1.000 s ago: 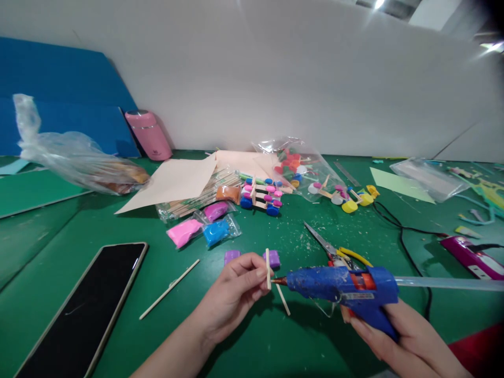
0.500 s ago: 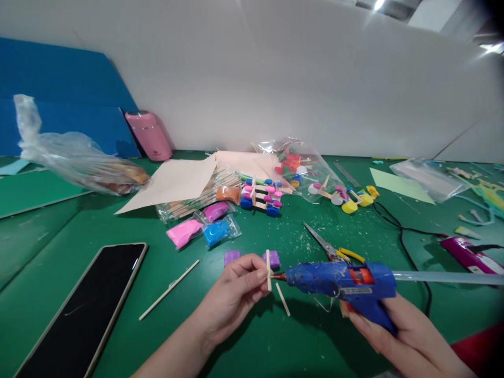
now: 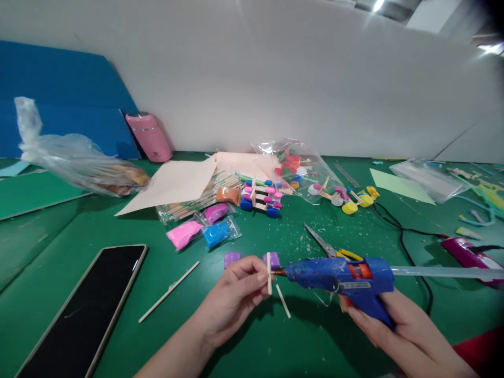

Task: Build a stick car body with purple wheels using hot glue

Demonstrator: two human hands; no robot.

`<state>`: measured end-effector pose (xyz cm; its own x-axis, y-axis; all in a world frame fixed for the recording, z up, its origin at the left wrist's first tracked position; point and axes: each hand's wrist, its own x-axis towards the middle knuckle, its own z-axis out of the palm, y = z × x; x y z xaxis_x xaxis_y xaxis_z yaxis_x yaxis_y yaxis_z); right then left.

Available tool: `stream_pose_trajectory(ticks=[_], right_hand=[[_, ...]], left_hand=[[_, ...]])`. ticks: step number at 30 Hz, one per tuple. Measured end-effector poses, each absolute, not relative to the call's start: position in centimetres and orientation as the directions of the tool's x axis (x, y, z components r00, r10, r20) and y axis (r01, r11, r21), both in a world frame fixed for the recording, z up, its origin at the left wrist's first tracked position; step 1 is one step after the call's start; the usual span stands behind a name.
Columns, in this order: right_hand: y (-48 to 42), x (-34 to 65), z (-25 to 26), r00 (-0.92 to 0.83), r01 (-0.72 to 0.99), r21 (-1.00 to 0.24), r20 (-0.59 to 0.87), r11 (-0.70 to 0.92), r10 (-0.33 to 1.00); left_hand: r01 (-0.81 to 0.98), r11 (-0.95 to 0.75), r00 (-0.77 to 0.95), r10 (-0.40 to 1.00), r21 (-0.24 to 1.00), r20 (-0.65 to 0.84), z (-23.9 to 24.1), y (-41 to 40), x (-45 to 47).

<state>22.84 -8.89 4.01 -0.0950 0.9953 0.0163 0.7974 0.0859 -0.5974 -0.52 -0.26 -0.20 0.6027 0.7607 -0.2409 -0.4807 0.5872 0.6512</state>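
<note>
Pinched in the fingertips of my left hand (image 3: 238, 294) is a short wooden stick (image 3: 269, 278), held upright. My right hand (image 3: 401, 325) is wrapped round the handle of a blue hot glue gun (image 3: 338, 275), a clear glue stick (image 3: 441, 271) poking out of its back. The gun's copper nozzle meets the middle of the held stick. Behind my left hand lie two purple clay pieces (image 3: 271, 260). A loose short stick (image 3: 283, 301) rests below the nozzle, and a longer stick (image 3: 169, 292) lies to the left. Scissors (image 3: 321, 241) sit behind the gun, partly hidden.
A phone (image 3: 79, 315) lies at the left. Farther back are clay packets (image 3: 185, 234), bundled sticks (image 3: 197, 198), clay-and-stick models (image 3: 262, 197) and a pink flask (image 3: 148, 137). A black cable (image 3: 401, 241) runs on the right near a purple device (image 3: 472, 257).
The glue gun has shifted very slightly left, its nozzle still against the stick. My left hand keeps its pinch on the stick; the view has moved a touch.
</note>
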Motion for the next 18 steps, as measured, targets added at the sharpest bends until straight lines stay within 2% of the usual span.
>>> stream_pose_trajectory(ticks=[18], right_hand=[[-8.26,22.51,4.14,-0.044,0.776,-0.627,0.056,0.069,0.997]], left_hand=[[-0.488,0.592,0.631,0.747,0.642,-0.209,-0.27,-0.24,-0.5]])
